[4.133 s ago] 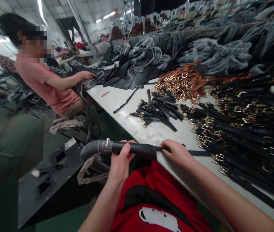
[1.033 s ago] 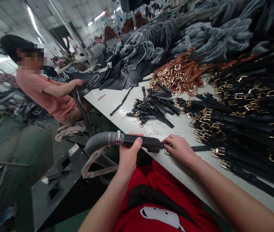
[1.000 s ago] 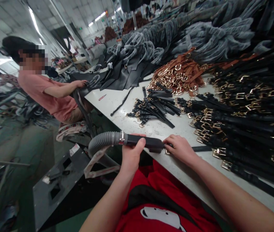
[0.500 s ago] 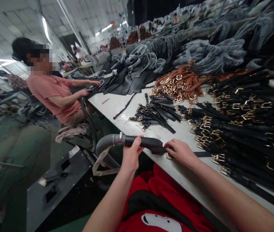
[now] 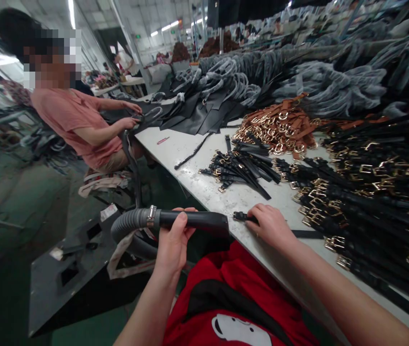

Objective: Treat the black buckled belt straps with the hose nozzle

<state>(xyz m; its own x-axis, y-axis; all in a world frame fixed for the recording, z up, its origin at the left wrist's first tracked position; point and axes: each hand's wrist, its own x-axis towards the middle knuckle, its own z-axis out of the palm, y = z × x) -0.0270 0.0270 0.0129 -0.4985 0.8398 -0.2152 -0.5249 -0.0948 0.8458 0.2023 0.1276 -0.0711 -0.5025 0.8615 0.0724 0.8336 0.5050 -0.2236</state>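
My left hand (image 5: 175, 245) is closed around the black handle of a hose nozzle (image 5: 204, 222), held level just off the table's near edge. A grey corrugated hose (image 5: 128, 222) runs from its left end, joined by a metal clamp. My right hand (image 5: 271, 223) is closed on a black buckle strap (image 5: 240, 216) at the table. The strap's buckle end sticks out to the left of the fingers, a short way from the nozzle's mouth. Its tail shows to the right, past the wrist.
On the white table (image 5: 197, 185) lie a small pile of black buckle straps (image 5: 243, 168), a heap of brown straps (image 5: 279, 125) and a large stack of black straps (image 5: 370, 206). A co-worker (image 5: 78, 115) sits at the left by black leather pieces (image 5: 193, 115). A grey box (image 5: 70, 259) stands low left.
My left hand has drawn the nozzle left, away from the strap, so a gap shows between them. My right hand still holds the strap at the table. The view has shifted slightly.
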